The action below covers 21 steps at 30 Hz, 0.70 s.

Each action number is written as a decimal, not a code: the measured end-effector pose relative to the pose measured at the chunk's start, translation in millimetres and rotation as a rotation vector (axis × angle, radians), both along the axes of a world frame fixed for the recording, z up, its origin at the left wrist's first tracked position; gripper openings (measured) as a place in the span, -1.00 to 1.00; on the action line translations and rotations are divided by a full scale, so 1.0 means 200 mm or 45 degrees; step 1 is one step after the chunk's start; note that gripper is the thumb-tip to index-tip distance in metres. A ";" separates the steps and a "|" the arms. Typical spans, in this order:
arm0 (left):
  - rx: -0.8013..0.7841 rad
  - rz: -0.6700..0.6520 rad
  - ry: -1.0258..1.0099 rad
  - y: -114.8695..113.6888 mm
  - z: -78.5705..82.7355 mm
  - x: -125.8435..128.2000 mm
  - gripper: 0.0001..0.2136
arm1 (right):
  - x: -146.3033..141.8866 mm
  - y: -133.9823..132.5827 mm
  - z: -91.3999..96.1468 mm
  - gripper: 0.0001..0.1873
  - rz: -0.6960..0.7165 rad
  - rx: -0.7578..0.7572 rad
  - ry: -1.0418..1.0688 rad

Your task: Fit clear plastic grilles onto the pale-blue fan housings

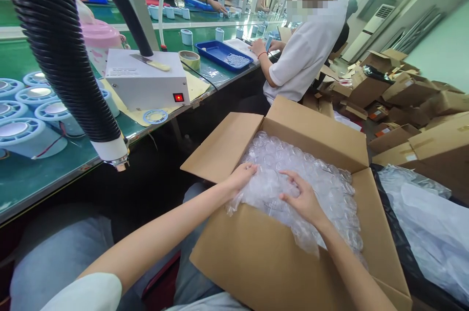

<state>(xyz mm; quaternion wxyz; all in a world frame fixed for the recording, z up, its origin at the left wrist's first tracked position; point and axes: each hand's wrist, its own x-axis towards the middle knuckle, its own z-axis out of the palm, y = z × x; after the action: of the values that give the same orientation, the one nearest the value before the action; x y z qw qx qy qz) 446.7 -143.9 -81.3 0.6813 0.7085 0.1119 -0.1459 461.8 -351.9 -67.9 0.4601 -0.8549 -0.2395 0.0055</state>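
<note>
An open cardboard box [256, 262] rests on my lap, its flaps folded outward. It holds a clear plastic bag [322, 188] full of small round transparent parts. My left hand [242, 176] lies on the bag's near left edge, fingers curled into the plastic. My right hand [302, 198] rests on top of the bag in the middle, fingers spread and slightly bent over the plastic.
A black ribbed hose [62, 52] hangs over the green bench [44, 174] at left, beside a white control box [146, 81] and several pale blue round units [22, 132]. A seated person in white [304, 52] works ahead by a blue tray [223, 54]. Cardboard boxes [410, 96] pile at right.
</note>
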 end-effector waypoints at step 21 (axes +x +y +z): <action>0.513 -0.373 -0.542 -0.08 0.13 0.07 -0.79 | 0.07 -0.06 -0.06 -0.71 -0.102 0.012 0.503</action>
<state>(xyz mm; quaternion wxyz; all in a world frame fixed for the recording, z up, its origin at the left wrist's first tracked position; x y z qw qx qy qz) 460.0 -160.6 -55.5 0.5073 0.8522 -0.1097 -0.0658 476.8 -364.5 -79.2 0.5021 -0.8438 -0.1105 0.1537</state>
